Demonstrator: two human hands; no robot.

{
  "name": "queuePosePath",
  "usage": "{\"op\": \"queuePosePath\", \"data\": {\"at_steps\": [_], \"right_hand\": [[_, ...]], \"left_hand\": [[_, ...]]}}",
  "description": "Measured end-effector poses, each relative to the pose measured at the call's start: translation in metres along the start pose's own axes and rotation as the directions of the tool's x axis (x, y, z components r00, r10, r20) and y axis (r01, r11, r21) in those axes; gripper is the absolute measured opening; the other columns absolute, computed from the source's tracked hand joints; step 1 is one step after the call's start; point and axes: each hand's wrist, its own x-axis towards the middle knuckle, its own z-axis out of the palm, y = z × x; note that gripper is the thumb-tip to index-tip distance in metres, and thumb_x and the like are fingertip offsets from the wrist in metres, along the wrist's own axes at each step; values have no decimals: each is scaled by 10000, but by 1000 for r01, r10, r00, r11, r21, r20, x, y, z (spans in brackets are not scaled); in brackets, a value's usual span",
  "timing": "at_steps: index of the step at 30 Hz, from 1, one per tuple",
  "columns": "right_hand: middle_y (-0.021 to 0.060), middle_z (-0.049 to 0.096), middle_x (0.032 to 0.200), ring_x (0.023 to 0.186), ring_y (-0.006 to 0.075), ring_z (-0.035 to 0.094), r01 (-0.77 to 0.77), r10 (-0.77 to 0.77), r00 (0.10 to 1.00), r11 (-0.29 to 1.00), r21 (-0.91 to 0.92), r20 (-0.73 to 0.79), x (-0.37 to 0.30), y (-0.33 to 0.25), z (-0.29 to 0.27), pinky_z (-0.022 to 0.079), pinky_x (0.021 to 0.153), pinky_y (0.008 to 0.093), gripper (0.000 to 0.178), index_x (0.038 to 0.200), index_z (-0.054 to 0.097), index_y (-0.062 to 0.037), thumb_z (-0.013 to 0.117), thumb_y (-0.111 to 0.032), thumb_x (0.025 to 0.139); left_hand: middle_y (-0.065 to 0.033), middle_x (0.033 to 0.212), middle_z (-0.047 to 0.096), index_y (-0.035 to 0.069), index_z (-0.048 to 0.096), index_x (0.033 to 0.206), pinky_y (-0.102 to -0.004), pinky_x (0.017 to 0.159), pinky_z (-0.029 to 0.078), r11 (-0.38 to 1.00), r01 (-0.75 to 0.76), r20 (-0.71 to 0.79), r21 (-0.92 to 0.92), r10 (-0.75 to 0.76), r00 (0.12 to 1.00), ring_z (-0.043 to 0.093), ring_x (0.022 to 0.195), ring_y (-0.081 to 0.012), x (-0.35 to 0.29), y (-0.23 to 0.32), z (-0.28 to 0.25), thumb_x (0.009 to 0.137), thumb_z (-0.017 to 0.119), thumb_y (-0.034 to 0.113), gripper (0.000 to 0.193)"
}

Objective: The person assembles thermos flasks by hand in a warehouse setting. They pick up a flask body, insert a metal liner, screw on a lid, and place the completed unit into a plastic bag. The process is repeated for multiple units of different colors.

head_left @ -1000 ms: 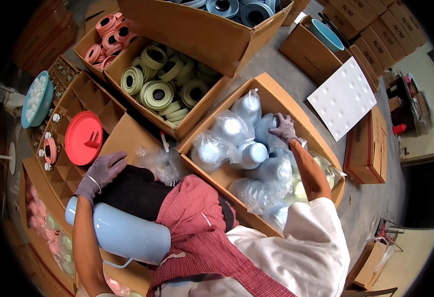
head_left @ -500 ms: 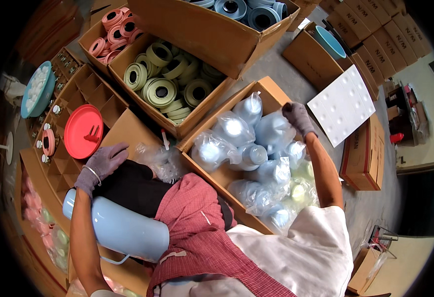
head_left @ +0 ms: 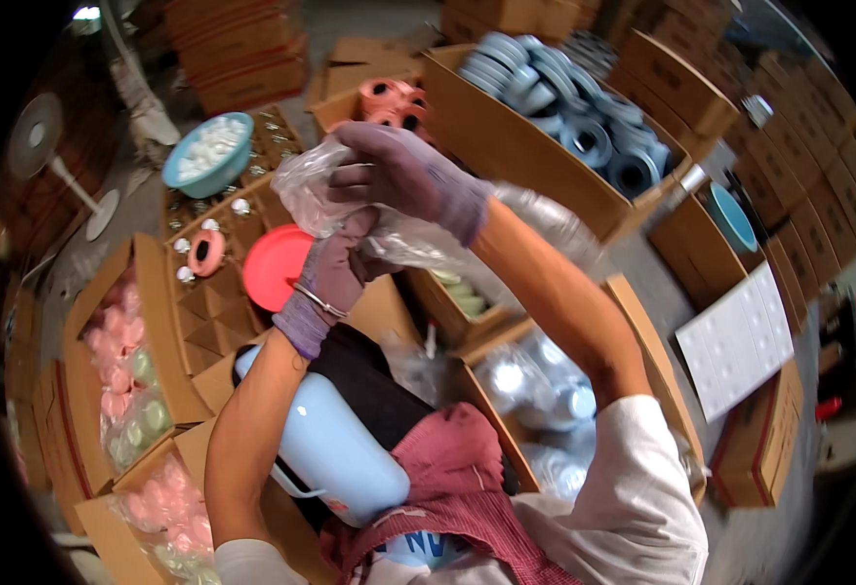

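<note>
In my head view, the gloved right grip [head_left: 403, 177] and, just below it, the gloved left grip [head_left: 335, 268] both grasp a clear plastic bag [head_left: 303, 190]. I observe a light-blue jug [head_left: 340, 444] tilted against the maroon apron [head_left: 455, 448]; at right, an open carton [head_left: 650, 351] of blue vessels [head_left: 571, 403]; above, blue rings [head_left: 586, 139] in a long box [head_left: 517, 127].
</note>
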Motion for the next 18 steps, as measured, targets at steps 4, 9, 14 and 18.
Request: {"op": "queuePosePath", "data": {"at_steps": [4,9,14,18], "right_hand": [[126,515,1321,1173,228,549,207,-265,964,754,-624,0,-16,-20,-10,459,993,362,700,1438,371,-29,676,-322,879],[178,453,1345,1239,260,476,427,-306,879,165,-889,365,-32,83,-33,403,1027,393,724,1377,415,-16,745,-247,775],[126,561,798,756,289,595,171,-397,910,622,-765,-119,46,174,-2,480,703,373,153,970,571,-19,612,-98,846],[160,602,875,788,291,593,179,-366,926,636,-751,-89,84,218,32,482,740,356,204,1019,588,-16,634,-110,844]], "left_hand": [[18,844,633,118,632,1024,-380,739,557,958,-59,-321,-281,-36,946,632,783,-166,-34,75,-108,938,574,250,168],[1,775,639,108,615,851,-360,712,554,915,-257,-668,-312,-19,744,640,751,-175,-50,97,-157,891,669,268,174],[-87,1157,637,40,586,1238,-415,1004,440,988,-149,-283,-38,132,950,586,1105,-250,-68,91,-125,941,617,243,361],[-57,1318,548,25,518,1335,-342,1074,368,606,69,-289,793,274,917,486,1225,-189,-118,67,-107,952,578,114,398]]}}
